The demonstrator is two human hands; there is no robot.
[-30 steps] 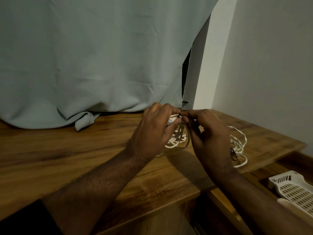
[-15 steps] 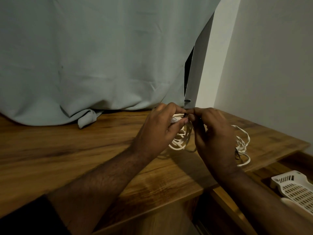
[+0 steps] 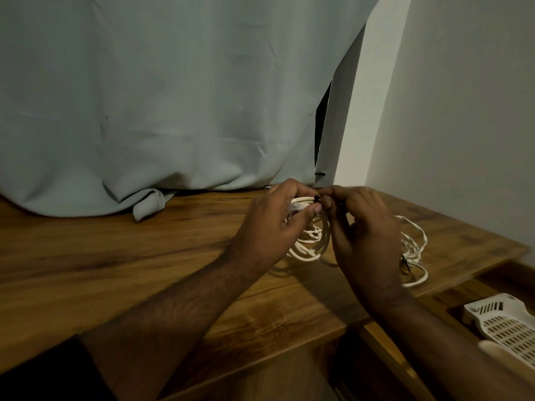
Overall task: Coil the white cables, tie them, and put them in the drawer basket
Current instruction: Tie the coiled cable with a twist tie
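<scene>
A coiled white cable (image 3: 311, 241) hangs between my hands just above the wooden desk (image 3: 144, 256). My left hand (image 3: 272, 224) grips the top of the coil, thumb and fingers curled round it. My right hand (image 3: 364, 235) pinches a small black tie (image 3: 317, 198) at the top of the same coil. A second white cable (image 3: 414, 250), with a black tie on it, lies on the desk behind my right hand. The white perforated drawer basket (image 3: 503, 322) sits in the open drawer at the lower right.
A pale green curtain (image 3: 173, 96) hangs along the back and bunches on the desk. A white wall (image 3: 463, 125) closes the right side. The desk's right edge drops to the open drawer (image 3: 492, 285).
Both hands stay together on the coil, working the black tie at its top. The view has shifted slightly, so hands and cables sit a little further right in frame.
</scene>
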